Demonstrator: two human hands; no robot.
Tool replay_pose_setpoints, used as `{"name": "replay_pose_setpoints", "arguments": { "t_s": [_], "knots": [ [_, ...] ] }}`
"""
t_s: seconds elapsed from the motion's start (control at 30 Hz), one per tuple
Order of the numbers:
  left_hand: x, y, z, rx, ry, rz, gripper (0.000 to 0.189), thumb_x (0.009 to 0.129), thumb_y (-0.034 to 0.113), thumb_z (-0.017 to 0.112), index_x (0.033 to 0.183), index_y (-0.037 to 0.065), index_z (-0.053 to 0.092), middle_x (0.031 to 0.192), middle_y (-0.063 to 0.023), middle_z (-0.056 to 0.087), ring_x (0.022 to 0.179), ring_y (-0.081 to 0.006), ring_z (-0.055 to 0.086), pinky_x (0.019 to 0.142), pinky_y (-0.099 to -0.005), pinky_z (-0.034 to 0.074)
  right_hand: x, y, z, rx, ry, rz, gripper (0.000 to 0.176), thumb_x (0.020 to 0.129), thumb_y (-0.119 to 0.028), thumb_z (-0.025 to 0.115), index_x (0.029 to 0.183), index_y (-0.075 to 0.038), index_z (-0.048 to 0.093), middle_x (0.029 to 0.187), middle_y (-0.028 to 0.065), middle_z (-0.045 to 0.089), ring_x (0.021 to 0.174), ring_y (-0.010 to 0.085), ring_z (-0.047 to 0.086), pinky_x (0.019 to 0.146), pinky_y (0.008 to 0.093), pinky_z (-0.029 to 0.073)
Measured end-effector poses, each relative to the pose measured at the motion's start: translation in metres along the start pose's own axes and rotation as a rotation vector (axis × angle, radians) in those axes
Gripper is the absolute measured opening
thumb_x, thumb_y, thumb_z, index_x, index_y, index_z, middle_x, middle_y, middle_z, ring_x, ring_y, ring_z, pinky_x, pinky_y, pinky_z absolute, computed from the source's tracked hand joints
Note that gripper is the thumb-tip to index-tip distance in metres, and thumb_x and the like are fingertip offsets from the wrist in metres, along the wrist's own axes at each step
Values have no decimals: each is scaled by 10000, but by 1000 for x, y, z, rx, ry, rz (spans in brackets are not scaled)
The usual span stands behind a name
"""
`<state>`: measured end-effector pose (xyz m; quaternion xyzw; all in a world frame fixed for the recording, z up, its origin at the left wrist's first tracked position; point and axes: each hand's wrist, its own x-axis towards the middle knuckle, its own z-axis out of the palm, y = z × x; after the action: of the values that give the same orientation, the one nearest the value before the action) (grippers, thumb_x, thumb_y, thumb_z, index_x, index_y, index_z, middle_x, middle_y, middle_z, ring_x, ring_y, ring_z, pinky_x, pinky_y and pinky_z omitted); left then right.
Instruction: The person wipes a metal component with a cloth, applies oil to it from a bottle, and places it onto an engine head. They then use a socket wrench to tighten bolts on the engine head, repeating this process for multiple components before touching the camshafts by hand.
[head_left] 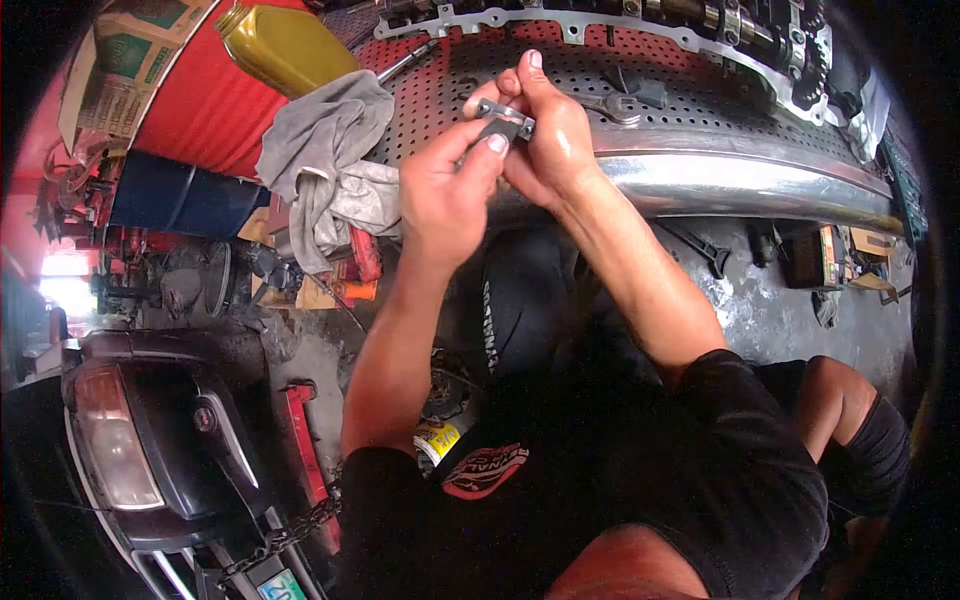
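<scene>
My left hand (443, 200) pinches a small dark flat piece (500, 129), which looks like sandpaper, between thumb and fingers. It presses this piece against a small silver metal cap (506, 111), shaped like a camshaft bearing cap. The cap is gripped in the fingers of my right hand (555, 125), whose thumb points up and away. Both hands meet above the near edge of a perforated metal bench (440, 105). Just beyond my right hand a wrench (618, 107) lies on the bench.
An engine cylinder head (650, 32) with a camshaft spans the far bench. Grey rags (335, 130), a gold oil jug (290, 45) and a red drum (215, 110) stand left. A dark vehicle (160, 440) is lower left. Another person's arm (840, 400) shows at lower right.
</scene>
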<state>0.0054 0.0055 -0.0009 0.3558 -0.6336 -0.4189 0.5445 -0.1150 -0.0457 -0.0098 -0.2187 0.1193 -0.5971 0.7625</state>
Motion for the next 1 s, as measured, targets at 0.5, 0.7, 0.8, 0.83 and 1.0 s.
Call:
{"name": "replay_pose_setpoints", "arguments": {
  "t_s": [0.5, 0.7, 0.8, 0.83, 1.0],
  "knots": [
    [14, -4, -2, 1353, 183, 882, 290, 760, 85, 643, 1040, 15, 674, 659, -52, 453, 602, -230, 515, 519, -352, 439, 9, 7, 10, 29, 132, -50, 427, 1044, -386, 356, 813, -50, 482, 750, 140, 579, 723, 239, 575, 730, 378, 493],
    [17, -7, 4, 1072, 103, 780, 310, 739, -65, 648, 1048, -41, 658, 712, -127, 559, 620, -286, 551, 573, -383, 462, 5, 3, 12, 45, 202, -29, 421, 1040, -388, 374, 817, -51, 490, 732, 107, 542, 700, 224, 552, 705, 361, 484],
    [19, -1, 2, 908, 15, 689, 272, 784, -66, 619, 1054, -68, 647, 774, -155, 609, 667, -296, 592, 611, -378, 472, 6, 1, 13, 50, 200, -32, 419, 1036, -391, 386, 813, -52, 491, 732, 97, 537, 687, 214, 542, 691, 354, 481],
    [18, 1, 2, 873, 2, 656, 249, 805, -62, 611, 1051, -70, 649, 782, -144, 618, 669, -282, 596, 607, -368, 471, 6, 2, 11, 54, 192, -32, 420, 1036, -391, 388, 812, -51, 490, 731, 96, 536, 689, 214, 542, 691, 352, 480],
    [6, 5, 7, -20, -25, -28, 164, 918, 45, 560, 1020, -58, 638, 730, -52, 593, 633, -155, 549, 573, -322, 451, 3, 1, 11, 26, 189, -33, 419, 1038, -391, 376, 806, -57, 474, 750, 120, 547, 739, 233, 562, 711, 354, 483]
  ]
}}
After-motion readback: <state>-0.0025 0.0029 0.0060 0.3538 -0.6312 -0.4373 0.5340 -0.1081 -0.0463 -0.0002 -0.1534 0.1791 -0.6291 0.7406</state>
